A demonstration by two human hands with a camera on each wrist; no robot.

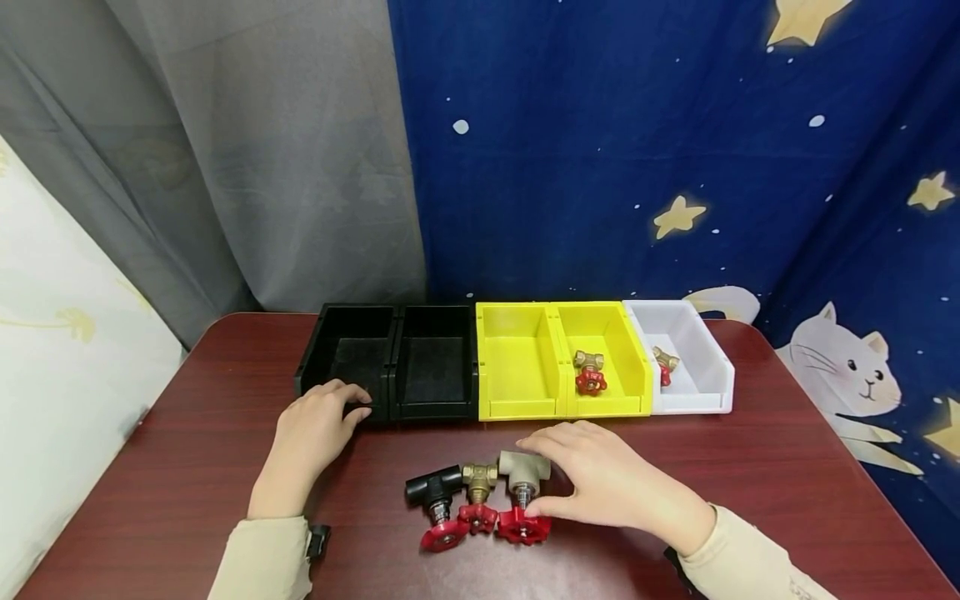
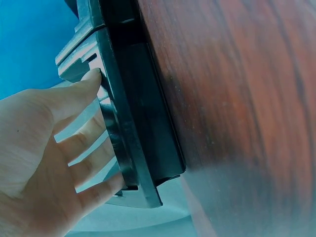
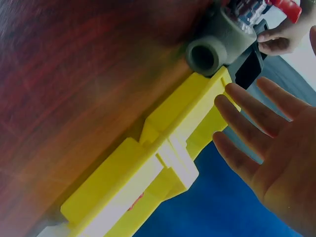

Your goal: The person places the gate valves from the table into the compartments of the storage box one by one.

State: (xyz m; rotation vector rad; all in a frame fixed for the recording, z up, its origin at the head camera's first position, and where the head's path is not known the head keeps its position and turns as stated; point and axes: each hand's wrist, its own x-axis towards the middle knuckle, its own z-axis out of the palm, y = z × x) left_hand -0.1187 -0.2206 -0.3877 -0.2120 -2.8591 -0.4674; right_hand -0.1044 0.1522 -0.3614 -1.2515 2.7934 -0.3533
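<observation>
Grey valve, red handwheel toward me, lies on the table just beside my right hand; my thumb and fingers stand apart, nothing clamped between them, and I cannot tell whether the thumb tip touches the wheel. I expect it to be fairly heavy, rigid and hard to harm, perhaps slick on the shiny stem; its thick tee-shaped body seems the surest hold, as the wheel might turn under my fingers. Next to it lie a brass valve and a black valve. My left hand rests loosely on the front rim of the leftmost black bin. Rightward run another black bin, two yellow bins and a white bin, with small red-wheeled valves in the right-hand yellow one and the white.
</observation>
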